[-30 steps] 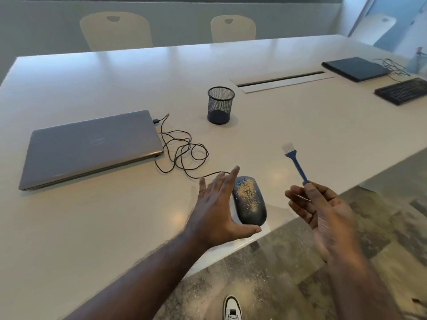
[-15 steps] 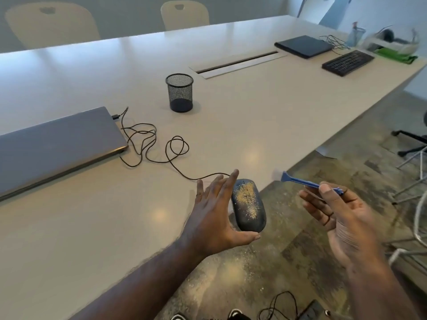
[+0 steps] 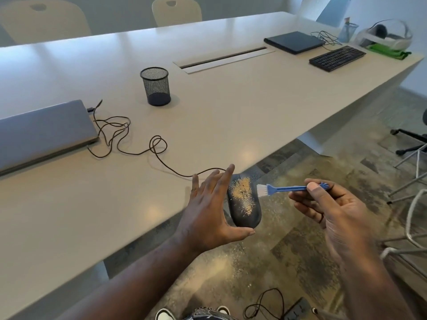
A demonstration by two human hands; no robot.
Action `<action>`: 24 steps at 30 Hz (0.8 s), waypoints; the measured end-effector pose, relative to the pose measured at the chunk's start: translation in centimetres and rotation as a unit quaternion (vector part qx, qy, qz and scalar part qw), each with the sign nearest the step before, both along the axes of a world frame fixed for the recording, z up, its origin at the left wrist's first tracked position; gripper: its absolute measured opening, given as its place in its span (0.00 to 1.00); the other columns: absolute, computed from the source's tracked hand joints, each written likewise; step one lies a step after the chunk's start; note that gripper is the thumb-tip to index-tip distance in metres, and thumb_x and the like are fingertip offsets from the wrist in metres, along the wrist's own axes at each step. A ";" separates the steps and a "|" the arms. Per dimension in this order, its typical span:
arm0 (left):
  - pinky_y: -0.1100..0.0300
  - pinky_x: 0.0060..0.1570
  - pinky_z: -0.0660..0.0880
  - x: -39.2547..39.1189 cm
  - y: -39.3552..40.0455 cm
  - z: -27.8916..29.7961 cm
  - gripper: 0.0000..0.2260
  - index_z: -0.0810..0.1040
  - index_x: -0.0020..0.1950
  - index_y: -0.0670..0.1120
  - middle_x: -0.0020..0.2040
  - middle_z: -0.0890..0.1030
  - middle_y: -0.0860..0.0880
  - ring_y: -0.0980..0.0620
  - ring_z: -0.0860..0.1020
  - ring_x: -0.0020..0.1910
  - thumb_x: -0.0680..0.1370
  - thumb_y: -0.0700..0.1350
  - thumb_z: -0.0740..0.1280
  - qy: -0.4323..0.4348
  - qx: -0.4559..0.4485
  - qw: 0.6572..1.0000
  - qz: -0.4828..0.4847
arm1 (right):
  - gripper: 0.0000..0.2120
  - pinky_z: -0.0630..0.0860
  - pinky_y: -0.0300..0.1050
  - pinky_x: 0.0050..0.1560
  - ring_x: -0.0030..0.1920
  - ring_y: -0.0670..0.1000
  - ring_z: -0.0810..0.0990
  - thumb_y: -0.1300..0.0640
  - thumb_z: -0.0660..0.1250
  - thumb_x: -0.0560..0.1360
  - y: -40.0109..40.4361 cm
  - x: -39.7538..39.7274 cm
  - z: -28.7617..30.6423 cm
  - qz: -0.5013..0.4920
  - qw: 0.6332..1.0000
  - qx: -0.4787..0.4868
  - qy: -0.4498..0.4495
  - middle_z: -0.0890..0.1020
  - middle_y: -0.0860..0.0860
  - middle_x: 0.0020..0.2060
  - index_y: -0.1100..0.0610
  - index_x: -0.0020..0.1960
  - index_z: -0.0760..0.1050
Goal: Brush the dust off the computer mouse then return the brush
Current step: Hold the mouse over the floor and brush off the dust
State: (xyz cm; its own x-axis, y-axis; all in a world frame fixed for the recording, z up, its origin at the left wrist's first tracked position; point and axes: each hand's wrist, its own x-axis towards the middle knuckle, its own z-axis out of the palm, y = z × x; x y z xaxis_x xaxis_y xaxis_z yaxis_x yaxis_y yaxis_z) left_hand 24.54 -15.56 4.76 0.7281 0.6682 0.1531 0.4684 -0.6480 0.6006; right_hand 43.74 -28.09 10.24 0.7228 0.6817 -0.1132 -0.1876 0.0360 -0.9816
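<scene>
A black wired computer mouse (image 3: 245, 204), sprinkled with tan dust on its back, is held off the table's front edge over the floor. My left hand (image 3: 213, 204) cradles it from the left, thumb under its rear end and fingers along its side. My right hand (image 3: 328, 206) pinches the handle of a small blue brush (image 3: 286, 188). The brush lies level, its white bristles pointing left and nearly touching the mouse's right side. The mouse cable (image 3: 138, 146) runs in loops back to a closed grey laptop (image 3: 44, 132).
A black mesh pen cup (image 3: 156, 86) stands on the white table (image 3: 231, 112) behind the cable. A dark closed laptop (image 3: 294, 42) and a keyboard (image 3: 337, 58) lie at the far right. Chair legs (image 3: 409, 181) stand right of my hand. Dust specks lie on the floor (image 3: 231, 262).
The brush swung from upright to level and its bristles came up beside the mouse. My left hand carried the mouse off the table edge over the floor. The view panned right.
</scene>
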 end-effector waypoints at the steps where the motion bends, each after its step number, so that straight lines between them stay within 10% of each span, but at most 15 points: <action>1: 0.50 0.75 0.30 0.4 -0.4 -0.1 0.58 0.32 0.77 0.61 0.80 0.51 0.52 0.56 0.42 0.79 0.63 0.72 0.71 0.002 0.003 1.000 0.002 | 0.21 0.84 0.42 0.40 0.40 0.54 0.87 0.49 0.73 0.64 -0.3 0.4 -0.1 -0.002 1.000 -0.001 0.000 0.87 0.59 0.39 0.61 0.51 0.81; 5: 0.49 0.75 0.31 1.6 -1.9 -0.8 0.59 0.33 0.77 0.60 0.80 0.52 0.52 0.57 0.43 0.79 0.63 0.72 0.71 0.005 0.004 1.000 0.018 | 0.05 0.84 0.42 0.40 0.39 0.54 0.87 0.61 0.68 0.77 -1.1 1.9 -0.9 0.001 1.000 -0.018 -0.013 0.86 0.58 0.37 0.62 0.50 0.81; 24: 0.44 0.75 0.33 2.2 -3.8 -1.5 0.60 0.30 0.76 0.61 0.80 0.55 0.51 0.53 0.47 0.79 0.62 0.71 0.72 -0.004 -0.004 1.000 0.008 | 0.03 0.85 0.43 0.40 0.36 0.52 0.87 0.62 0.68 0.78 -1.9 1.7 -2.7 -0.010 0.998 -0.049 -0.039 0.86 0.55 0.34 0.59 0.47 0.82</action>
State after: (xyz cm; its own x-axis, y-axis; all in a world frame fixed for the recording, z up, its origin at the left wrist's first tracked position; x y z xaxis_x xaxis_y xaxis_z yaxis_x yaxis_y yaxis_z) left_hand 26.73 -19.36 3.23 0.7154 0.6816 0.1535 0.4744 -0.6352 0.6095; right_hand 45.46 -30.03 7.51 0.7451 0.6557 -0.1223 -0.1113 -0.0586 -0.9921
